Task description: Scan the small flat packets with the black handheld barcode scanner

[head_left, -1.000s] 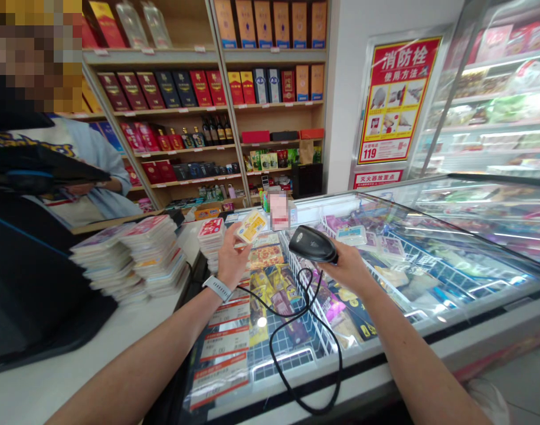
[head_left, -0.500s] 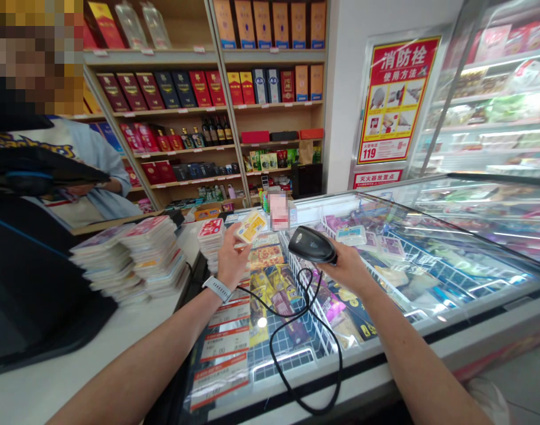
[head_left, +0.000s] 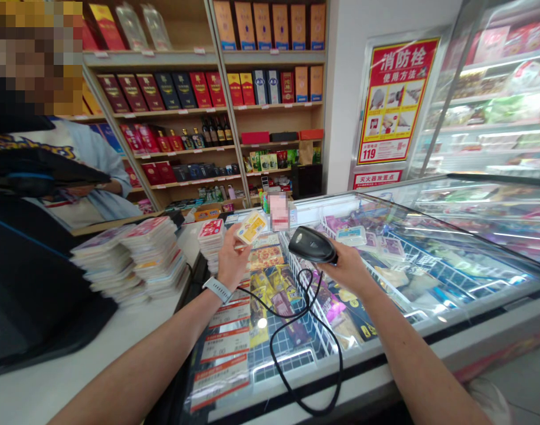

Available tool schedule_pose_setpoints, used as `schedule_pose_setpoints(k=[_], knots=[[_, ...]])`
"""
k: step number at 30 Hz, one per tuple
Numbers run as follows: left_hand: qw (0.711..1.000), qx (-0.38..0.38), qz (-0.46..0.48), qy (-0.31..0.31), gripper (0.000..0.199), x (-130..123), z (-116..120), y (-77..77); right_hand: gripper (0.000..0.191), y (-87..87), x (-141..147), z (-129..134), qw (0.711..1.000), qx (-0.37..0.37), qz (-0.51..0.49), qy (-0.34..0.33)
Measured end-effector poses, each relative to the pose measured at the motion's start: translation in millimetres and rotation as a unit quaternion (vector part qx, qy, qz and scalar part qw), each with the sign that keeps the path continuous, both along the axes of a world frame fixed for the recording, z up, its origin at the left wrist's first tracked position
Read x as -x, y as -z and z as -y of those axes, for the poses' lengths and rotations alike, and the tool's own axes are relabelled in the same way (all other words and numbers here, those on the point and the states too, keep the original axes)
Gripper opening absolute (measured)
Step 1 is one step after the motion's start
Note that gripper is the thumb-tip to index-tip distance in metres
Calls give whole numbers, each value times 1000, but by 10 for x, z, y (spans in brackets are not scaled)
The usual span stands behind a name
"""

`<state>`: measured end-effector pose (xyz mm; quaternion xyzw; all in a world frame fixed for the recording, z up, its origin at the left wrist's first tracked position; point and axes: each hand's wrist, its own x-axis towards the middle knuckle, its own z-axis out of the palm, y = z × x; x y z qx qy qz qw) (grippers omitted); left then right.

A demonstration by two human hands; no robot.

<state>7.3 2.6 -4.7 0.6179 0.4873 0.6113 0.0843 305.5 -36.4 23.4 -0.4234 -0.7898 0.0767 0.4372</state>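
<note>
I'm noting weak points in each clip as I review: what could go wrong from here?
The scanner cord hangs in loose loops over the glass-topped freezer, so it might snag if the black scanner in the right hand moves. The left hand grips the yellow-labelled pack near one end, so it could slip. The tall stacks on the white counter look uneven; a bump might topple them.

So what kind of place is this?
It looks like a shop, probably by the checkout. The right hand holds a black scanner, a glass-topped freezer shows packaged food inside, and price labels line the shelves of boxes and bottles.
</note>
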Motion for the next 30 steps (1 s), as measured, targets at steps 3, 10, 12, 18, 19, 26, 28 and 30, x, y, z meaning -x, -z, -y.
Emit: schedule_pose_setpoints(k=[3,10,12,18,19,26,28,30], knots=[[999,21,19,23,65,-2,10,0,37,0,0,-1,1000,-1,-3,-4],[997,32,45,47,66,-34,55,-19,34,1,1,-5,1000,-4,-1,-2],[996,37,56,64,65,-58,93,-41,34,3,-3,-5,1000,-3,-1,-5],[987,38,99,122,65,-156,242,-146,34,4,-8,-5,1000,-6,-5,-15],[987,36,100,124,65,-167,261,-166,33,2,-8,-4,1000,-7,-5,-16],[989,-1,105,106,68,-95,305,-338,35,-12,3,8,1000,2,5,-12],[992,-13,95,81,69,-16,299,-404,36,-15,5,12,1000,7,5,-17],[995,-28,81,54,70,88,288,-481,37,-14,6,12,1000,10,8,-18]])
